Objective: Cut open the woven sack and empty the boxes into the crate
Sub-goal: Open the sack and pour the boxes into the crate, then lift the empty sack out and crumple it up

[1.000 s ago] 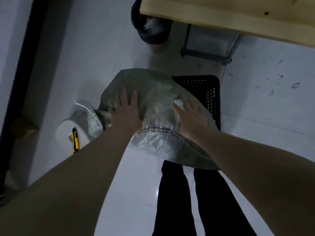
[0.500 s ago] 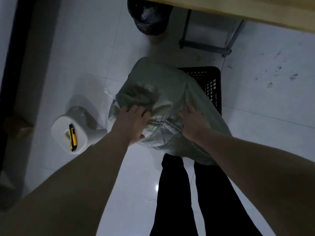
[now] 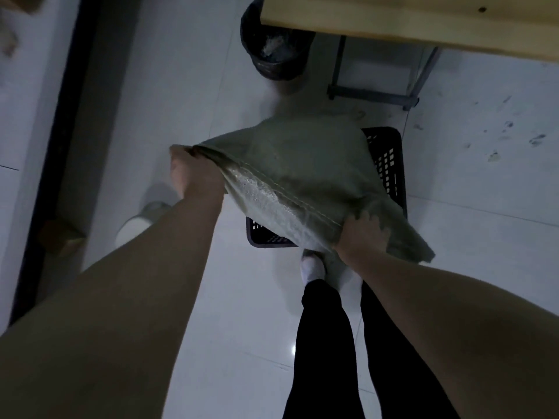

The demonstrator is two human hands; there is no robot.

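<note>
Pale glossy floor tiles (image 3: 230, 313), viewed from above in dim light.

- **6 o'clock, nearest:** black-trousered legs (image 3: 323, 343); white-socked foot (image 3: 311, 267) just beside the crate's near rim.
- **Centre right:** right hand (image 3: 363, 234), fingers curled over the stitched hem of the woven sack (image 3: 302, 164).
- **9 o'clock of the sack:** left hand (image 3: 193, 173), fisted around the opposite corner.
- **Sack:** held taut between both hands, draped over the black crate (image 3: 390, 164) and hiding most of it. Boxes not visible; cannot tell whether any remain inside.
- **8 o'clock:** white round stool (image 3: 136, 228), partly behind the left forearm.
- **12 o'clock, farthest:** metal table frame (image 3: 375, 95), dark bin (image 3: 272, 46) and wooden tabletop (image 3: 393, 22).

**Probable hazards:** boxes spilling past the crate's covered rim, owing to a mouth that cannot be sighted; a slip of the woven cloth from either grip; a foot struck by anything that falls.

**Room to move:** open floor toward 3 o'clock; tighter toward 12, with the frame and bin near.
</note>
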